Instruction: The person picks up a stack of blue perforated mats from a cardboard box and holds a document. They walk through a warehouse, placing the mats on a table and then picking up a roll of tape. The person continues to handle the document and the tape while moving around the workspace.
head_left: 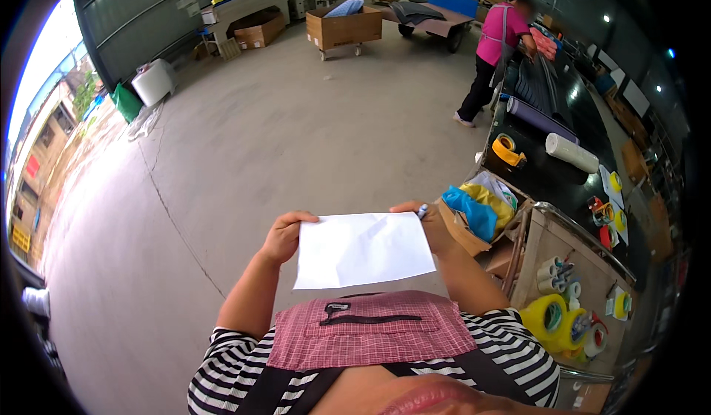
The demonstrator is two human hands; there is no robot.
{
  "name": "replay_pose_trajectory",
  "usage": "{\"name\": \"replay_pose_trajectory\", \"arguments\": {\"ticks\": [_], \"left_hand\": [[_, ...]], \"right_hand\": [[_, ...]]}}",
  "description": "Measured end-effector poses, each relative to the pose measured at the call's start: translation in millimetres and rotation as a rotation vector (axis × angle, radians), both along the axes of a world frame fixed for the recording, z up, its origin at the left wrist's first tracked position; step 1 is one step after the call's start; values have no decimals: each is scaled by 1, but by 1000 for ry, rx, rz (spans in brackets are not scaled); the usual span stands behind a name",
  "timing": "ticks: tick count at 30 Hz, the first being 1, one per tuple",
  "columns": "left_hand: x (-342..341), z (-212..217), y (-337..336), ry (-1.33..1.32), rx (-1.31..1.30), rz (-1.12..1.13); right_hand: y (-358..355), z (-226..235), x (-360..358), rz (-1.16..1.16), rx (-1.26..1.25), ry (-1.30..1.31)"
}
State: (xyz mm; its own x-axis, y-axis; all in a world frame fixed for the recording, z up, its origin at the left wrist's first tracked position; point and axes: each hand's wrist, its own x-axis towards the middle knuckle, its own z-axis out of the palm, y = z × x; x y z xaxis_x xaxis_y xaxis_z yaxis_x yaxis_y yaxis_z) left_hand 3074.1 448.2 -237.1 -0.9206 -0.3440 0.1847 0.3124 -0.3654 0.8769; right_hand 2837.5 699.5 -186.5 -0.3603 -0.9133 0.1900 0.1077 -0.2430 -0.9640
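A white sheet of paper (364, 250) is stretched out in front of my chest, with faint creases on its surface. My left hand (287, 236) pinches its upper left corner. At the upper right corner my right hand (429, 226) grips the sheet, its fingers partly behind the paper. A small whitish-blue object (422, 211), perhaps a pen or marker end, sticks out of the right hand. Below the paper lies my checked pink apron (370, 344) with a black zip.
To my right stand a cart (544, 244) with yellow tape rolls (546, 316) and a box of coloured plastic bags (474, 211). A long black table (533, 144) carries rolls and a tape dispenser (507, 150). A person in pink (498, 41) bends over it. A wheeled wooden crate (344, 31) stands far ahead.
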Motion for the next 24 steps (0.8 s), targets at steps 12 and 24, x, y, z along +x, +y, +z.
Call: {"name": "replay_pose_trajectory", "arguments": {"ticks": [12,24], "left_hand": [[-224,27,-234,-274,227,301],[-424,19,-547,-230,209,-43]], "right_hand": [[-283,-8,-254,48,114,-23],[-581,0,-443,-239,185,263]]}}
